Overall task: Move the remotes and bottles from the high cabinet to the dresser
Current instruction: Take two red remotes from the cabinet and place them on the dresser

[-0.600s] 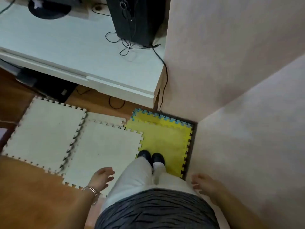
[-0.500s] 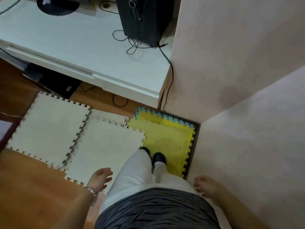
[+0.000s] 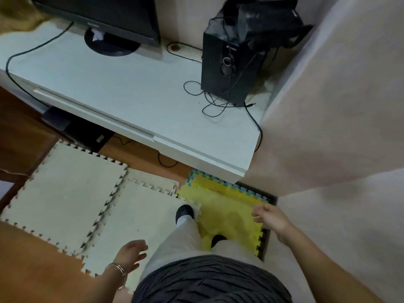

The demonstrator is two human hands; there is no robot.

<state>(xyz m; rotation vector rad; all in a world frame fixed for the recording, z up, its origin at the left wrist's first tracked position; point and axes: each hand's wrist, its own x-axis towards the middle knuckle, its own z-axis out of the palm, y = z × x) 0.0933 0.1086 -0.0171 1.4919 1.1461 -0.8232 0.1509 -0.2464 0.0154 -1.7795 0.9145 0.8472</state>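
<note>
White worktop (image 3: 122,95): carries a monitor (image 3: 105,16) and a black speaker (image 3: 229,71) with loose cables.
Left hand (image 3: 131,255): low beside the leg, fingers spread, holds nothing.
Right hand (image 3: 271,218): over the yellow mat (image 3: 225,215), fingers loose, empty.
Remotes, bottles: not visible.

Matt foam mats (image 3: 65,193); smooth white dresser (image 3: 135,95), perhaps laminate; glossy wood floor (image 3: 32,270).
</note>
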